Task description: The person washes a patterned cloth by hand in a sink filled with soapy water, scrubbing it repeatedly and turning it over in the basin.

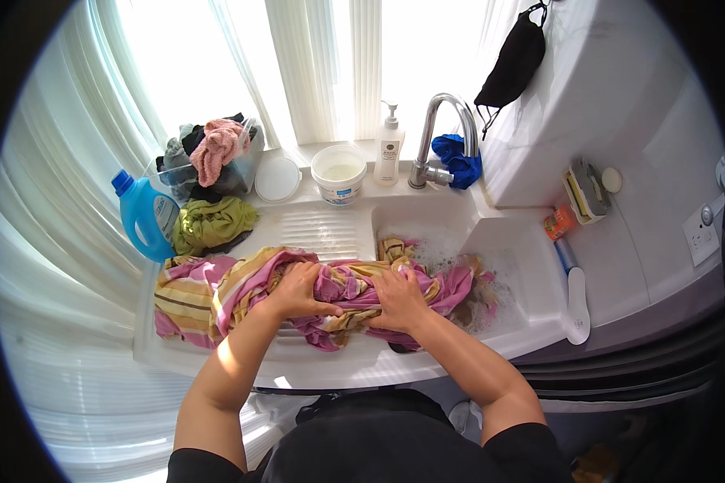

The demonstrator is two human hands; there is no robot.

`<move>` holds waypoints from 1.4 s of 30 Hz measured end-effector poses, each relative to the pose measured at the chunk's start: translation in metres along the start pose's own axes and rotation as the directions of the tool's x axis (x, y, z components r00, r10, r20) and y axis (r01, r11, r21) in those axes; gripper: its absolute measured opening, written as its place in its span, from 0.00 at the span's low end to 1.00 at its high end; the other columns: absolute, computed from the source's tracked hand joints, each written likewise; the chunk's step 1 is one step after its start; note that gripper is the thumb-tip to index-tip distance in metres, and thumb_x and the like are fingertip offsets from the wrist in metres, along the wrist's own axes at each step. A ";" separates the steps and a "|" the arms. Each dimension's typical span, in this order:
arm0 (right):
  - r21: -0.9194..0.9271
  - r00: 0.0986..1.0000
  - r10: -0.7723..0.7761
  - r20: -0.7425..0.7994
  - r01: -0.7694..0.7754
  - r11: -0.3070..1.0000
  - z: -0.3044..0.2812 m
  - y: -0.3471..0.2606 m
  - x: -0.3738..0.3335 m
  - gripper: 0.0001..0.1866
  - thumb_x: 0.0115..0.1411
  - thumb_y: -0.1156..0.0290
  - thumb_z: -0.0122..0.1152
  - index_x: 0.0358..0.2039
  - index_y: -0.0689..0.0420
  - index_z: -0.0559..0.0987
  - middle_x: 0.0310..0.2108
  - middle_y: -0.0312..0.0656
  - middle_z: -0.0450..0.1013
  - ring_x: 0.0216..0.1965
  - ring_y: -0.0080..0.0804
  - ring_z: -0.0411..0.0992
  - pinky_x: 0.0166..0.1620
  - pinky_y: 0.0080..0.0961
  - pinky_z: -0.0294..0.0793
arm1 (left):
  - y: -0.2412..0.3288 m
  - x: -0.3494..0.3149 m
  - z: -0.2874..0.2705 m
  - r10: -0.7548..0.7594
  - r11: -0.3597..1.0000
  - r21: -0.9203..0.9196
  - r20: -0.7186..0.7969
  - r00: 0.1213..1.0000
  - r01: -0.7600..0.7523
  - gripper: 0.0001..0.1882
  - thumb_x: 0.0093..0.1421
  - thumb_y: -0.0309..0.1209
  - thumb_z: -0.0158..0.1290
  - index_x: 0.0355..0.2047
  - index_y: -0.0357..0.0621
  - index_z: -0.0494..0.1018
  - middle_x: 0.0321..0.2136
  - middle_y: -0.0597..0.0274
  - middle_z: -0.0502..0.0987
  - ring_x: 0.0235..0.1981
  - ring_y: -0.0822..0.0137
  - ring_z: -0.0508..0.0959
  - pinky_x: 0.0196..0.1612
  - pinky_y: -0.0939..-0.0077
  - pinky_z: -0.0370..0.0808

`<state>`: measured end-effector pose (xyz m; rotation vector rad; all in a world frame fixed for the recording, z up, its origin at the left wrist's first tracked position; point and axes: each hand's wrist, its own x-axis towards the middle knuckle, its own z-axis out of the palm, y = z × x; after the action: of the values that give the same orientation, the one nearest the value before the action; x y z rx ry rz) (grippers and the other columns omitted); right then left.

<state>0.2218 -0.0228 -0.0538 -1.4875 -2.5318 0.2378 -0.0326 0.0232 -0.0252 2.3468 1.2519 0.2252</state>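
We see the pink-and-yellow striped cloth (pixel 187 296) across the lower middle of the frame, its long axis running left to right: the left end spreads over the ribbed washboard (pixel 318 229) side, and the right end reaches into the sudsy basin (pixel 532 299). Our left hand (pixel 296 292) and right hand (pixel 398 299) both rest palm down on its bunched middle, just beside each other, thumbs spread wide from the fingers and pointing inward. We cannot tell whether the fingertips close beneath the folds. The cloth lies directly under both palms, crosswise to our forearms; the right hand is nearer the basin, the left nearer the broad, loose end. The faucet (pixel 447 121) stands toward the upper right.
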 end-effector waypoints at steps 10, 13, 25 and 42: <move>0.227 0.967 0.066 -0.248 -0.009 0.974 0.002 0.042 -0.089 0.45 0.41 0.61 0.76 0.60 0.54 0.66 0.59 0.54 0.57 0.63 0.55 0.55 0.65 0.51 0.53 | 0.028 0.029 -0.010 0.238 0.967 -0.094 0.005 0.971 -0.236 0.34 0.39 0.52 0.69 0.39 0.37 0.78 0.38 0.50 0.77 0.43 0.54 0.76 0.51 0.56 0.68; 0.204 0.969 0.196 -0.148 -0.164 0.965 0.009 0.044 -0.084 0.46 0.42 0.63 0.75 0.62 0.52 0.64 0.60 0.54 0.57 0.61 0.56 0.58 0.63 0.52 0.55 | 0.048 0.060 -0.010 -0.027 0.960 -0.279 -0.038 0.999 0.015 0.26 0.45 0.49 0.67 0.27 0.35 0.78 0.23 0.57 0.76 0.28 0.63 0.74 0.35 0.66 0.70; 0.982 0.683 0.724 0.094 0.054 -0.179 -0.071 0.180 -0.127 0.18 0.56 0.76 0.59 0.46 0.68 0.75 0.40 0.46 0.77 0.41 0.30 0.77 0.47 0.28 0.76 | 0.059 0.169 0.008 -0.561 0.809 -0.227 -0.019 0.828 0.543 0.44 0.54 0.66 0.51 0.34 0.25 0.78 0.34 0.35 0.79 0.41 0.45 0.80 0.46 0.63 0.74; -0.194 0.797 0.422 0.433 -0.374 0.907 0.062 0.190 -0.025 0.37 0.58 0.46 0.50 0.64 0.52 0.64 0.64 0.54 0.59 0.64 0.51 0.58 0.61 0.56 0.58 | 0.103 0.228 0.217 -0.347 0.824 0.565 0.466 0.814 0.027 0.39 0.60 0.65 0.38 0.70 0.74 0.46 0.72 0.57 0.35 0.71 0.43 0.27 0.60 0.22 0.24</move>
<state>0.3785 0.0442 -0.1611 -2.2393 -2.5546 0.6108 0.2505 0.0896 -0.1829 2.4042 1.3443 -0.9425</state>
